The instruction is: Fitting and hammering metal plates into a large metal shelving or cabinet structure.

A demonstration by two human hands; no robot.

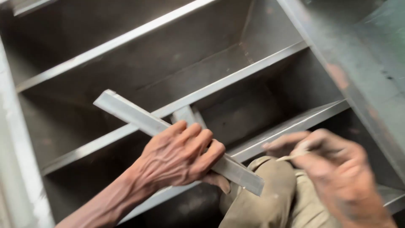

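Two hands busy: my left hand grips the metal bar on the frame; right hand pinches a thin stick, marking apparently unfinished.

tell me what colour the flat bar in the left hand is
Dull silver-grey flat metal bar, head view.

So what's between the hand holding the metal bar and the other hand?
In the head view, the person's knee in khaki trousers sits between the left hand, which grips the flat metal bar, and the right hand, which holds a thin pale stick.
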